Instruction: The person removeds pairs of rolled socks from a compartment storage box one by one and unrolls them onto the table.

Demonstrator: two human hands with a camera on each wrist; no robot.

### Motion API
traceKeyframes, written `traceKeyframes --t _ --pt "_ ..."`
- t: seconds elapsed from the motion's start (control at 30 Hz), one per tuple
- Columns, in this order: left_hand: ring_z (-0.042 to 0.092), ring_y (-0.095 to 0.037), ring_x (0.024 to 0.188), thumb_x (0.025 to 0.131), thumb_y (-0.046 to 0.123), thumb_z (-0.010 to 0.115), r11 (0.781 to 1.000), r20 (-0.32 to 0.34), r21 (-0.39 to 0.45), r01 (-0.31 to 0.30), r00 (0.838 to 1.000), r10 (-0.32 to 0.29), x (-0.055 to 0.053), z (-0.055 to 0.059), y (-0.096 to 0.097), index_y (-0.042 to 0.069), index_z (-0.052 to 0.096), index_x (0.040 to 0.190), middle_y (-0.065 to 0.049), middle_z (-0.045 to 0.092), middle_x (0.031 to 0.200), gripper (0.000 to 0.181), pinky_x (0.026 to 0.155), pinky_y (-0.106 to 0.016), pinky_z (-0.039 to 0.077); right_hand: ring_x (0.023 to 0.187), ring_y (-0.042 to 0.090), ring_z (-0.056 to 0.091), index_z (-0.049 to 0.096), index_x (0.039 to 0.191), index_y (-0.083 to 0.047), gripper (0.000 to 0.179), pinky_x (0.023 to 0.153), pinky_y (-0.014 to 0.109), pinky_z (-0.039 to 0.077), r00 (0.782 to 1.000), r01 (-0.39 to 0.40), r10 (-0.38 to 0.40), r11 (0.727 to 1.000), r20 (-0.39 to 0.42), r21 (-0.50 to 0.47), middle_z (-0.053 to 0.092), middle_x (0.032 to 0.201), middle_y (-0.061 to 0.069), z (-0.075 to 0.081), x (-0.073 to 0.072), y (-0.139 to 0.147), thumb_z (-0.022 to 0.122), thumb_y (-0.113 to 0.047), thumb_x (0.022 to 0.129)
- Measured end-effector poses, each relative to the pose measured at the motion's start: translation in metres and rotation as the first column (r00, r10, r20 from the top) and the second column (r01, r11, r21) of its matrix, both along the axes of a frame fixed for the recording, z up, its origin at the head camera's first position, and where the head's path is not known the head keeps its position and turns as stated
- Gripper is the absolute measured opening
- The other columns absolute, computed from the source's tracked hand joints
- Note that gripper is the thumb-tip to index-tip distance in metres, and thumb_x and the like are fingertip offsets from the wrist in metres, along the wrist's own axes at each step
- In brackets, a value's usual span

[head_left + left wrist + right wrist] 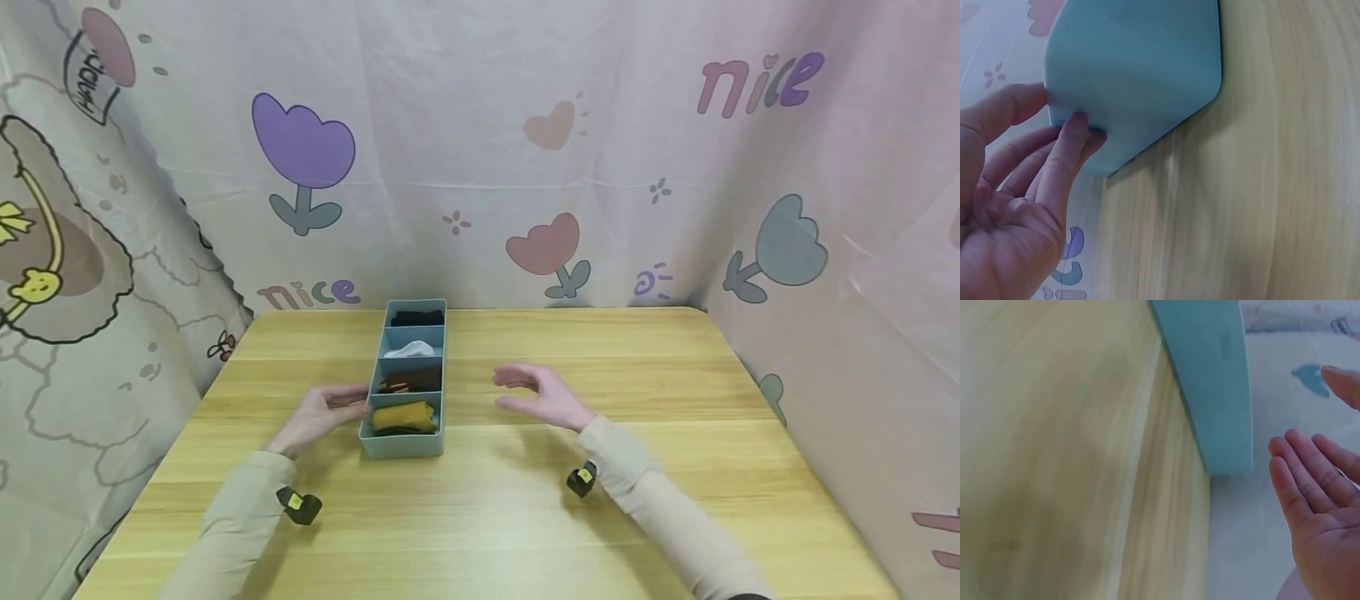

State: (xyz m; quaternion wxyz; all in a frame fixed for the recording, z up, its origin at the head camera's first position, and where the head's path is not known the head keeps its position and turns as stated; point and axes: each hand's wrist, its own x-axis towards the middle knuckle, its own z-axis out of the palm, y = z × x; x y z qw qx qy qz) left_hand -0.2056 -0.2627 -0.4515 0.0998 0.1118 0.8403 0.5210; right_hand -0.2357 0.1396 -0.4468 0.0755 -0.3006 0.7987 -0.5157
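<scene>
A long blue-grey storage box (402, 447) stands on the table, split into several compartments in a row. From the far end they hold a black folded cloth (417, 318), a white cloth (410, 349), a dark brown cloth (412, 380) and a mustard-yellow folded cloth (403, 415). My left hand (321, 415) touches the box's left side near the front. In the left wrist view, fairly straight fingers (1060, 162) lie against the outer wall, the thumb close to the rim. My right hand (546, 396) hovers right of the box, apart from it, palm facing it, fingers spread from the thumb, holding nothing.
The light wood-grain table (600, 517) extends around the box. A patterned curtain (465, 150) hangs along its back and both sides. Small black devices (299, 506) are worn at both wrists, over beige sleeves.
</scene>
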Motion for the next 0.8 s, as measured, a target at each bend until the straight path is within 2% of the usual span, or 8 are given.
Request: traceKeyframes --t 0.1,0.2,0.43,0.53,0.7,0.8 --pt "0.067 -0.001 0.106 0.095 0.017 0.069 1.0 0.006 0.001 0.006 1.0 -0.006 0.001 0.001 0.004 -0.008 0.055 0.138 -0.027 0.06 0.137 0.052 0.089 -0.015 0.052 0.124 0.032 0.062 0.057 0.137 0.0 0.051 0.112 0.04 0.046 0.998 -0.067 0.067 0.998 0.014 -0.003 0.066 0.133 0.019 0.002 -0.002 -0.023 0.073 -0.015 0.091" --pt "0.067 -0.005 0.11 0.095 0.017 0.069 1.0 0.009 0.016 0.017 1.0 -0.017 0.002 0.001 0.007 -0.009 0.054 0.138 -0.028 0.059 0.137 0.052 0.09 -0.016 0.053 0.123 0.033 0.063 0.058 0.136 0.003 0.051 0.111 0.038 0.047 0.993 -0.121 0.121 0.993 -0.01 0.005 0.066 0.132 0.021 0.002 -0.004 -0.044 0.073 -0.014 0.09" --pt "0.067 -0.001 0.107 0.094 0.015 0.069 0.997 0.025 0.071 0.014 1.0 -0.016 0.002 -0.002 0.013 -0.01 0.053 0.138 -0.03 0.057 0.137 0.053 0.089 -0.019 0.056 0.12 0.03 0.066 0.059 0.131 0.006 0.049 0.107 0.028 0.05 0.976 -0.207 0.209 0.978 -0.065 0.033 0.069 0.128 0.019 0.004 -0.005 -0.082 0.076 -0.01 0.088" --pt "0.068 -0.005 0.109 0.094 0.015 0.069 0.996 0.044 0.083 0.011 0.999 -0.014 0.002 -0.004 0.016 -0.009 0.053 0.139 -0.028 0.057 0.138 0.053 0.089 -0.02 0.056 0.118 0.031 0.068 0.06 0.129 0.008 0.047 0.104 0.025 0.051 0.962 -0.258 0.262 0.965 -0.076 0.049 0.069 0.126 0.022 0.006 -0.004 -0.094 0.076 -0.009 0.088" --pt "0.068 -0.019 0.116 0.095 0.018 0.069 0.996 0.072 0.088 0.003 0.997 -0.009 0.002 -0.004 0.02 -0.004 0.054 0.141 -0.025 0.057 0.14 0.053 0.089 -0.022 0.057 0.119 0.035 0.067 0.06 0.129 0.009 0.045 0.101 0.025 0.053 0.951 -0.308 0.308 0.95 0.019 0.041 0.067 0.129 0.025 0.006 -0.005 -0.108 0.075 -0.003 0.088" --pt "0.069 -0.019 0.115 0.095 0.018 0.069 0.995 0.073 0.1 0.009 0.997 -0.016 0.003 -0.004 0.023 -0.005 0.054 0.141 -0.026 0.057 0.14 0.053 0.089 -0.023 0.057 0.122 0.036 0.065 0.059 0.13 0.009 0.045 0.101 0.027 0.053 0.943 -0.329 0.327 0.943 0.06 0.045 0.066 0.131 0.025 0.005 -0.006 -0.113 0.073 -0.001 0.089"
